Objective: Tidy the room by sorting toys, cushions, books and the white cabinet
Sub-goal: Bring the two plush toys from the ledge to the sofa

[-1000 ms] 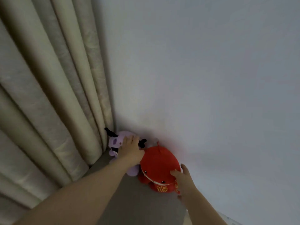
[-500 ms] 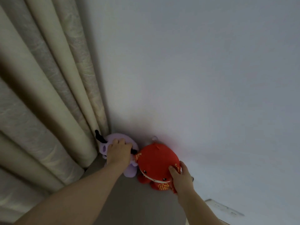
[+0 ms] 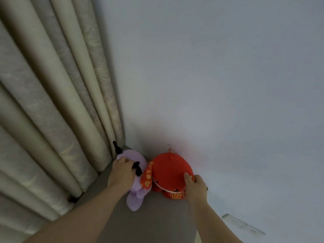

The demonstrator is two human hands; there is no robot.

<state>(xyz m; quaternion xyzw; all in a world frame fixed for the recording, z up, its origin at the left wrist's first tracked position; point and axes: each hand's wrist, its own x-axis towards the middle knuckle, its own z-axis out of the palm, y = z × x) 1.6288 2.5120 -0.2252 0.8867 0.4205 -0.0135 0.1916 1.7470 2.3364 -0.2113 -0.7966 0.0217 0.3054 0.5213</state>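
A purple plush toy (image 3: 135, 195) with black horns sits in the corner on a grey surface (image 3: 150, 223). My left hand (image 3: 121, 173) grips its head from above. Right beside it, touching, stands a round red plush toy (image 3: 167, 170) with gold print, leaning against the white wall. My right hand (image 3: 195, 187) holds the red toy's right side, thumb on its body.
Beige curtains (image 3: 52, 102) hang along the left, down to the grey surface. The white wall (image 3: 228, 85) fills the right. A white wall socket (image 3: 242, 225) sits low at the right, beside my right forearm.
My left hand has closed tighter on the purple toy's head, and my right hand has gone from touching the red toy to gripping its side. Both toys stay in the corner.
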